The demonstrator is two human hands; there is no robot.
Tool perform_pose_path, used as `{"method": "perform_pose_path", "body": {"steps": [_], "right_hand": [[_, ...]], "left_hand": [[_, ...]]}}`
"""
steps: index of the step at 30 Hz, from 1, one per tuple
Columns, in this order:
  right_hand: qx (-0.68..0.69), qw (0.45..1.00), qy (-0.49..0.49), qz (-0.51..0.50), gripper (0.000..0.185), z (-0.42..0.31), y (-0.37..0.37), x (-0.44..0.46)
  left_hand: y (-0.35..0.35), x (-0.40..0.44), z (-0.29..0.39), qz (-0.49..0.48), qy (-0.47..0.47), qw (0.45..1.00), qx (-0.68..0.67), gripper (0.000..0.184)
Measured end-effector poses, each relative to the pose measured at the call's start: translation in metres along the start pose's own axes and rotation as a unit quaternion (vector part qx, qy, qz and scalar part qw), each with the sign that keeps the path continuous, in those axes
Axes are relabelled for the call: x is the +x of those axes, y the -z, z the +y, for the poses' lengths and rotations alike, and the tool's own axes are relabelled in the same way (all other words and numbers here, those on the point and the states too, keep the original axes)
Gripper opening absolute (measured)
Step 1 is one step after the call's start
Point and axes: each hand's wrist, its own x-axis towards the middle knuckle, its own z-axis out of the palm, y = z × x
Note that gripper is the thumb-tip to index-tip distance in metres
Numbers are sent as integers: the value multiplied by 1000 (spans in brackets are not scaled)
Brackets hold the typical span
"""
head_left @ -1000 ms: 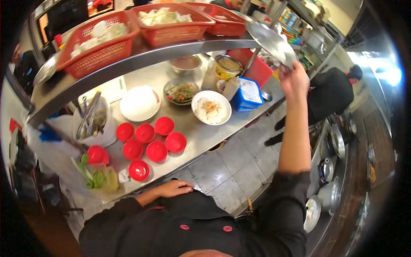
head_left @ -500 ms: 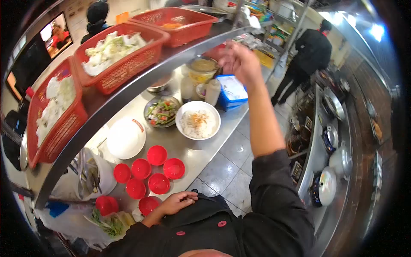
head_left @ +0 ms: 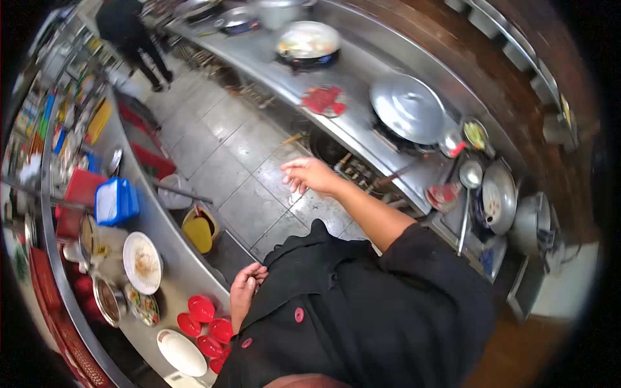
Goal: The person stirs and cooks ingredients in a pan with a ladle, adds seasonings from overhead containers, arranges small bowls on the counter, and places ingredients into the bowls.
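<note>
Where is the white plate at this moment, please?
The white plate lies at the lower left of the head view, on the counter beside the red bowls.

A black jacket with round pinkish-red buttons is worn, its right sleeve short and loose.

Glossy plastic bowls, smooth metal counter

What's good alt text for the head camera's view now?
In a kitchen, a person's right hand, seemingly empty, hangs over a tiled floor, left hand at the waist. Red bowls and a white plate sit on one counter; a lidded pan stands opposite.
</note>
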Motion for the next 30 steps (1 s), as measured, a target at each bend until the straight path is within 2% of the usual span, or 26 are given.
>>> {"method": "perform_pose_path", "body": {"steps": [4, 6, 7, 8, 10, 12, 14, 16, 17, 18, 19, 20, 22, 24, 26, 27, 28, 29, 30], "right_hand": [[42, 987, 93, 122, 37, -24, 80, -107], [39, 975, 135, 172, 36, -26, 124, -171], [53, 963, 173, 202, 33, -22, 149, -206], [66, 948, 184, 252, 29, -25, 167, -248], [58, 907, 282, 309, 29, -12, 216, -322], [72, 858, 280, 426, 28, -12, 245, -403], [74, 788, 294, 536, 27, -4, 273, -477], [48, 709, 314, 630, 24, -1, 299, -554], [23, 647, 328, 688, 24, 3, 310, -590], [-66, 573, 319, 752, 24, 14, 333, -626], [-122, 484, 262, 826, 23, 12, 346, -661], [-276, 351, 192, 874, 27, 13, 363, -695], [-318, 324, 38, 890, 39, -3, 387, -747], [-332, 416, -99, 841, 52, -15, 425, -783], [-402, 450, -295, 741, 58, -3, 485, -810], [-414, 469, -290, 724, 63, -6, 486, -814], [-393, 425, -317, 752, 62, 8, 508, -841], [-356, 407, -341, 769, 58, 11, 507, -858], [-427, 439, -414, 674, 54, 38, 542, -906]], "left_hand": [[-70, 40, -3, -98, 40, 992, 72, 37], [-113, 63, -24, -96, 88, 986, 105, 35], [-139, 73, -33, -104, 102, 977, 154, 34], [-158, 81, -49, -153, 117, 967, 169, 34], [-189, 99, -92, -181, 149, 941, 246, 33], [-220, 110, -132, -210, 189, 921, 269, 32], [-254, 110, -149, -257, 194, 869, 375, 30], [-309, 104, -151, -264, 217, 867, 363, 30], [-325, 102, -154, -273, 206, 854, 392, 31], [-334, 99, -156, -279, 196, 840, 422, 31], [-334, 104, -164, -293, 190, 841, 412, 32], [-333, 112, -171, -288, 193, 841, 416, 32], [-334, 124, -179, -310, 172, 807, 473, 31], [-349, 127, -172, -300, 171, 801, 489, 31], [-336, 139, -184, -296, 156, 787, 518, 34], [-334, 138, -185, -272, 165, 801, 508, 34], [-333, 138, -187, -248, 173, 814, 496, 35], [-324, 138, -192, -234, 174, 816, 499, 34], [-310, 136, -195, -219, 177, 817, 503, 34]]}}
